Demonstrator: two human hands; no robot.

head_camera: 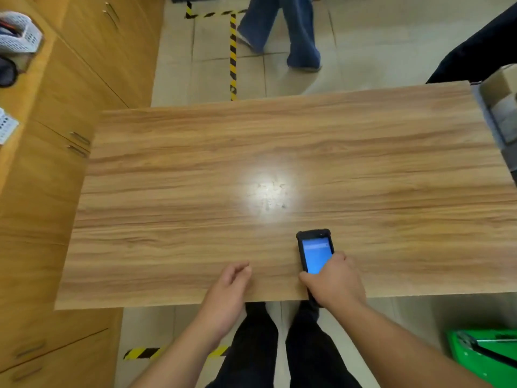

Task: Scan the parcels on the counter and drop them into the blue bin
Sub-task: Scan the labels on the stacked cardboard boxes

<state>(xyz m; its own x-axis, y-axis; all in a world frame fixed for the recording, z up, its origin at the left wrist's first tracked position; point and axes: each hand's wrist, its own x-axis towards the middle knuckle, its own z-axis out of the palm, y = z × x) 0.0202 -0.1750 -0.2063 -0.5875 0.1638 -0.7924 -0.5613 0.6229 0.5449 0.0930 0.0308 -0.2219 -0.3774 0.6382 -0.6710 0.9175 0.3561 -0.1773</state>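
Scanner (315, 254) within right-hand fingers (337, 259)

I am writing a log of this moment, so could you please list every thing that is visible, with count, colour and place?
table: one, light wood, centre of view.
scanner: one, black with a lit blue screen, near edge of the table, in the right hand.
parcel: one, brown cardboard, at the table's far right end, cut off by the frame.
cabinets: a row, yellow wood, left side.
basket: one, white mesh, on the cabinet top, far left.
floor tape: yellow and black stripes, on the tiles.
green crate: one, floor, lower right.
another person's legs: blue jeans, beyond the table.
left hand: one, loosely curled, no grip on anything.
right hand: one, grip on the scanner.
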